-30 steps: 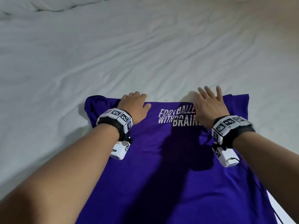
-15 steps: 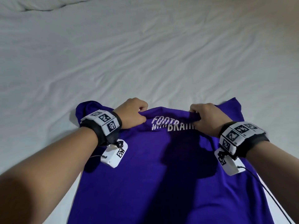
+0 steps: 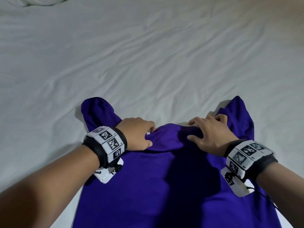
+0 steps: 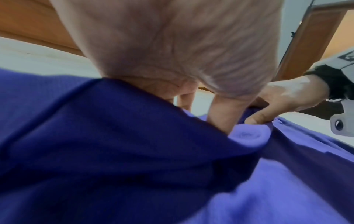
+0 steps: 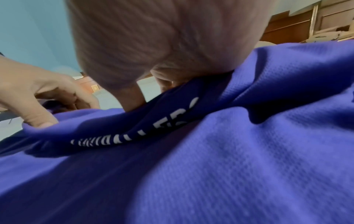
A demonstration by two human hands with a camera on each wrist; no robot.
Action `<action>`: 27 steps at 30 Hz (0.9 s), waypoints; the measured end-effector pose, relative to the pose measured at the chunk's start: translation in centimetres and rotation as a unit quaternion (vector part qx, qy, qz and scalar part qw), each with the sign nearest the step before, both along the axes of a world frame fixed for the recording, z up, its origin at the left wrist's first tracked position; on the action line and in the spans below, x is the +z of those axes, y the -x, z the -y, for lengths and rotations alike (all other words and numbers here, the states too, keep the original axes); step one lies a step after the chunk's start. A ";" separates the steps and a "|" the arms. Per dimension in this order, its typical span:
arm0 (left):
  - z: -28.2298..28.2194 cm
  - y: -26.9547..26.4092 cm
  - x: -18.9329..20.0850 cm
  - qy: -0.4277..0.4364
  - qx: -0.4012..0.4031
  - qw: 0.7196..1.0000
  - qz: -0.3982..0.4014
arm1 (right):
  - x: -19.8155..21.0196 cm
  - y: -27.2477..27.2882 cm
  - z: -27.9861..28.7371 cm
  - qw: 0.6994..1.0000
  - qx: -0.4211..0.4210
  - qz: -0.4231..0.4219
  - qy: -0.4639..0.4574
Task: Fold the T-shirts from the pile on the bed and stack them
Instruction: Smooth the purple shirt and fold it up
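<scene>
A purple T-shirt [image 3: 164,186] lies flat on the white bed, stretching from near me toward the far side. Its far part is doubled back over the body as a raised fold. My left hand [image 3: 150,137] pinches that fold at its left end, thumb on top. My right hand [image 3: 195,131] grips the fold's right end with the thumb pressed on the cloth and the fingers spread behind it. The white print [image 5: 134,136] shows only under the fold, in the right wrist view. Sleeves stick out at the left [image 3: 97,112] and right [image 3: 238,116].
Wrinkled white bed sheet [image 3: 148,55] spreads far beyond the shirt and to the left. A rumpled duvet edge [image 3: 41,1] lies at the top left. Wooden furniture [image 4: 38,22] stands past the bed in the wrist views.
Both hands went from lying flat on the shirt to gripping its far edge and drew it back toward me. The white print, visible before, is now tucked under the fold.
</scene>
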State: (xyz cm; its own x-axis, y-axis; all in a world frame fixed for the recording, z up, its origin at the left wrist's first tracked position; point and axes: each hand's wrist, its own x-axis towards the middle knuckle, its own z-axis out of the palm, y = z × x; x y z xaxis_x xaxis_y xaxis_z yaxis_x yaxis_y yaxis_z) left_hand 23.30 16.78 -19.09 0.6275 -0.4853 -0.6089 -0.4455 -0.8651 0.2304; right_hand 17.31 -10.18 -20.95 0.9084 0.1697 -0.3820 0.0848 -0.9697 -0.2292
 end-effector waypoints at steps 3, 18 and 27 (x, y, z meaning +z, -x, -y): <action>-0.4 -0.3 0.1 0.047 0.038 0.997 0.044 | 0.3 -0.3 -0.1 0.999 -0.021 0.039 -0.030; 0.8 -8.9 0.4 0.215 0.305 0.924 0.082 | 3.4 -9.8 -1.4 0.972 -0.118 0.174 -0.102; 7.5 -3.9 -1.8 0.063 0.122 0.951 0.277 | 0.9 -6.9 4.1 0.922 -0.335 0.179 -0.078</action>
State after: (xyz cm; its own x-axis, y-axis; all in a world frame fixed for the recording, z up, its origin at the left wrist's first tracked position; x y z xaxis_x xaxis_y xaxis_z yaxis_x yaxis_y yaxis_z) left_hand 27.19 9.23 -20.85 0.9387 -0.3304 -0.0987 -0.3175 -0.9398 0.1268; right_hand 24.19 -14.24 -20.08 0.8920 -0.4487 -0.0551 -0.4244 -0.7893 -0.4436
